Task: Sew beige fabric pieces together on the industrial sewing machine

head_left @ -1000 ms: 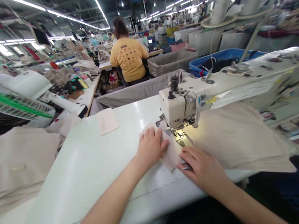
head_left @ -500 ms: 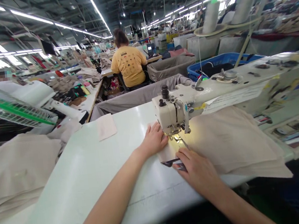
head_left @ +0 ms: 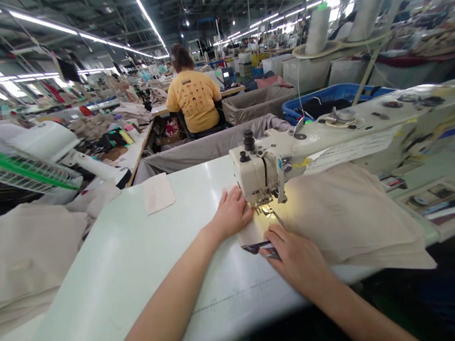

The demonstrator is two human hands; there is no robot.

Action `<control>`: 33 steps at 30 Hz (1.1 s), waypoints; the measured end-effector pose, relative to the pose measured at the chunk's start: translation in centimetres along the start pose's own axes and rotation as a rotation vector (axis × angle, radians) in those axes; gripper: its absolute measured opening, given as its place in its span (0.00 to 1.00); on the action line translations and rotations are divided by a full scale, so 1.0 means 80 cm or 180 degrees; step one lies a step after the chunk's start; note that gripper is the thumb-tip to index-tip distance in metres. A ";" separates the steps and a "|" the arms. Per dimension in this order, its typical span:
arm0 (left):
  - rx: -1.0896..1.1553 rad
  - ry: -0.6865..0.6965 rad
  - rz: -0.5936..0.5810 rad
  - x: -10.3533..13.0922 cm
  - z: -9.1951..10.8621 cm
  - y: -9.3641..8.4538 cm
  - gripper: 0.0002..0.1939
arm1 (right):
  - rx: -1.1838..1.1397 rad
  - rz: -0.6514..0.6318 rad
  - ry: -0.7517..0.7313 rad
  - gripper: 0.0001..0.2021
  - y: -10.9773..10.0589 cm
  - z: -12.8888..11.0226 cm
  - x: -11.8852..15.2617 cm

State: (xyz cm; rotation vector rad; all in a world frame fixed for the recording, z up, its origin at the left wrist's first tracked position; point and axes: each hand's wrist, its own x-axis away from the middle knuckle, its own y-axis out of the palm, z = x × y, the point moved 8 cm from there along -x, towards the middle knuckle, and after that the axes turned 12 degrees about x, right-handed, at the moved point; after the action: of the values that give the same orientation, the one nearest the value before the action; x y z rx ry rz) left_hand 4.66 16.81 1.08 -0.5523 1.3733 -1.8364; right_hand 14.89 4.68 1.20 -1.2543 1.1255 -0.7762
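The fabric piece lies between left grip and right grip.

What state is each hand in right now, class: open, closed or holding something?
Left hand: open, laid at the left side of the pale cloth.
Right hand: closed around a small dark tool, fingertips at the cloth.

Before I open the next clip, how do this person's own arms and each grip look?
The left forearm and right forearm are bare, with no sleeve, watch or bracelet in view. The left grip and right grip are ungloved hands; no rings show; nails are too small to judge.
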 end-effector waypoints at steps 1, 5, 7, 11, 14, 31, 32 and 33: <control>-0.0045 -0.0016 -0.0012 -0.001 0.000 -0.002 0.16 | 0.0007 -0.0005 -0.0003 0.03 0.000 0.000 -0.001; -0.0317 -0.0220 0.0125 0.004 0.013 -0.012 0.14 | 0.0024 -0.0040 0.0005 0.03 -0.002 0.001 -0.005; -0.0379 -0.0269 0.0245 0.019 0.030 -0.013 0.11 | 0.0021 -0.0067 -0.0004 0.04 -0.002 0.000 -0.002; 0.0054 0.0416 -0.0072 0.065 0.083 0.010 0.07 | -0.0036 -0.0138 -0.0037 0.12 0.001 0.001 0.009; 0.0185 0.0858 -0.0016 0.092 0.103 0.014 0.10 | -0.0055 -0.0209 -0.0048 0.17 0.005 0.001 0.016; 0.0412 0.0968 0.0214 0.046 0.052 -0.008 0.14 | -0.0174 -0.0381 0.0134 0.16 0.002 0.008 -0.029; 0.0418 0.0958 0.0240 0.046 0.051 -0.008 0.14 | -0.0162 -0.0375 0.0115 0.16 0.003 0.007 -0.026; 0.0424 0.0955 0.0276 0.046 0.051 -0.009 0.14 | -0.0137 -0.0376 0.0097 0.16 0.004 0.006 -0.022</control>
State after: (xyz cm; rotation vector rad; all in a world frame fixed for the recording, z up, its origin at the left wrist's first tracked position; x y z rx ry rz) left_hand 5.09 11.51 2.72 -0.1495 1.4281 -1.9795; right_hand 14.76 6.55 1.28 -1.3585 1.1052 -0.8660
